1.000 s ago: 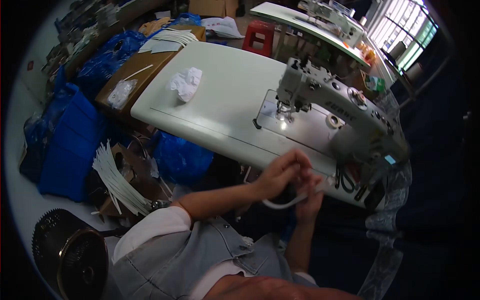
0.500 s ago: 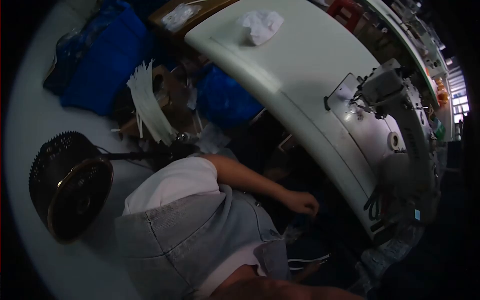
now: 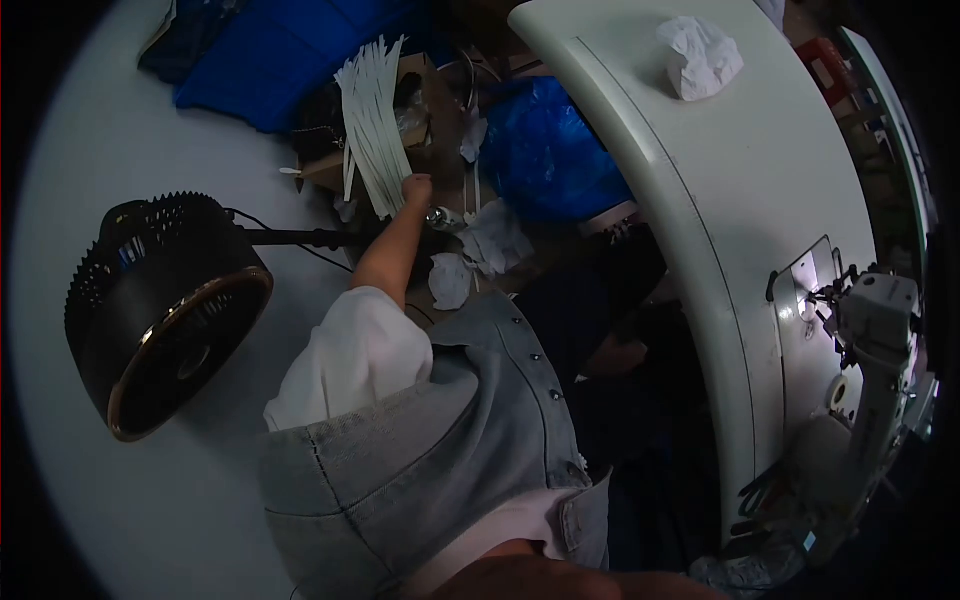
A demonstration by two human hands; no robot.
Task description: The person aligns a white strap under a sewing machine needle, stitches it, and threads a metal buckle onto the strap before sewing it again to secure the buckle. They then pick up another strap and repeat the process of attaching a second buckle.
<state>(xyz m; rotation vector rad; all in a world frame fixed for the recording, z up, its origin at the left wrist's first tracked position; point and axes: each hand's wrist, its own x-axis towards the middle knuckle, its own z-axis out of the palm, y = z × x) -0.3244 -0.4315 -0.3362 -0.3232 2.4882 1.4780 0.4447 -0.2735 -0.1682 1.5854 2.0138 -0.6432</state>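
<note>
My left hand (image 3: 417,187) is at the end of my outstretched arm, its fingers closed at the right edge of a bundle of long white strips (image 3: 372,125). The strips lean over an open cardboard box (image 3: 437,115); the fingertips are too small to see clearly. My right forearm crosses the bottom edge of the view, and my right hand is out of sight. Crumpled clear plastic (image 3: 495,238) lies just below and to the right of my left hand.
A black fan (image 3: 165,300) stands at the left. Blue bags (image 3: 545,150) flank the box. A long white table (image 3: 690,190) curves down the right, bearing a crumpled white bundle (image 3: 700,58) and a sewing machine (image 3: 880,310). A patch of skin shows dimly under the table.
My left hand has moved from beside the table edge up and left to the white strips, and its arm is now stretched out. The view has shifted, with the table further right.
</note>
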